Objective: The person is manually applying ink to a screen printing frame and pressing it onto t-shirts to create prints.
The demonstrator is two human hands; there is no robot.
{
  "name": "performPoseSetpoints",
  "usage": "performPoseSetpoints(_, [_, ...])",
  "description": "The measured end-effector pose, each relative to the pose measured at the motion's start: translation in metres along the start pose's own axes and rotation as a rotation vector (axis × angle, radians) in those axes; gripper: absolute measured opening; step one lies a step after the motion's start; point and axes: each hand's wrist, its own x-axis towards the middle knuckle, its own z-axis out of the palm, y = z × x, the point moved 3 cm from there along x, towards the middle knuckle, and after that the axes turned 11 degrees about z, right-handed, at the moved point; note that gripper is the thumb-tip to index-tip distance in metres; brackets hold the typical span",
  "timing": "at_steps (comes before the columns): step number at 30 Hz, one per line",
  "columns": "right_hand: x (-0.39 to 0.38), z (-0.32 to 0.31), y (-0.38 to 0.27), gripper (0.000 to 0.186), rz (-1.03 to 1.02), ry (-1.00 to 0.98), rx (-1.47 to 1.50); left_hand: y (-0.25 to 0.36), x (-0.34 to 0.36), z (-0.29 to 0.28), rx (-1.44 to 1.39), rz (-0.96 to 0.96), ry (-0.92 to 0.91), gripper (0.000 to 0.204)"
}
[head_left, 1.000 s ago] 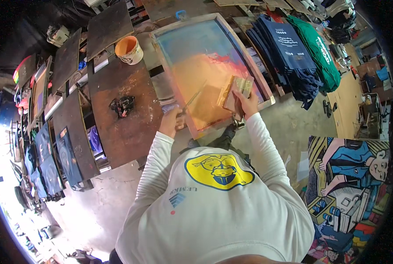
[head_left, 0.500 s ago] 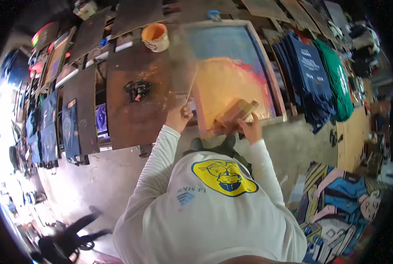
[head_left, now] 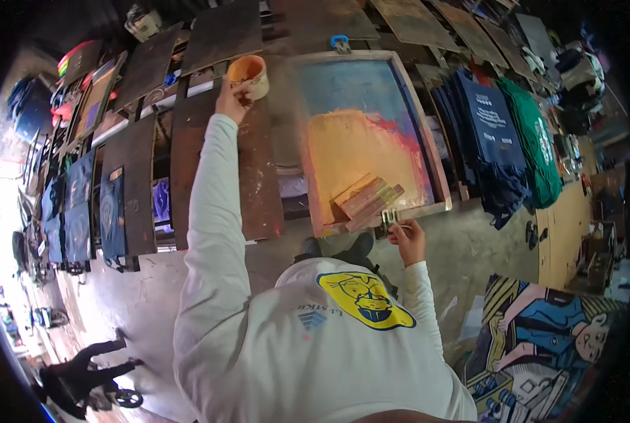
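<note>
dark boards fill the left side. squeegee lies on the framed screen, near end, long axis slanting near-left to far-right. right hand is def closer, just near-right of it, fingers curled at a metal clamp, grip unclear. left hand is far left, half curled at the orange-lined tub (can't tell if it's holding anything tbh).

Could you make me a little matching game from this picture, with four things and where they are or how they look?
Things:
1. left hand
2. right hand
3. wooden block
4. bucket

Places or colours:
A. lying on the framed screen
B. orange inside
C. up at the bucket
D. by the metal clip at the screen's near edge

Right pairs: 1-C, 2-D, 3-A, 4-B.
</note>
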Motion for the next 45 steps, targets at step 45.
performPoseSetpoints(45, [0.138,0.066,-0.136,0.047,-0.639,-0.411,-1.297,-0.181,-0.239,0.108,1.787,0.18,-0.648,0.052])
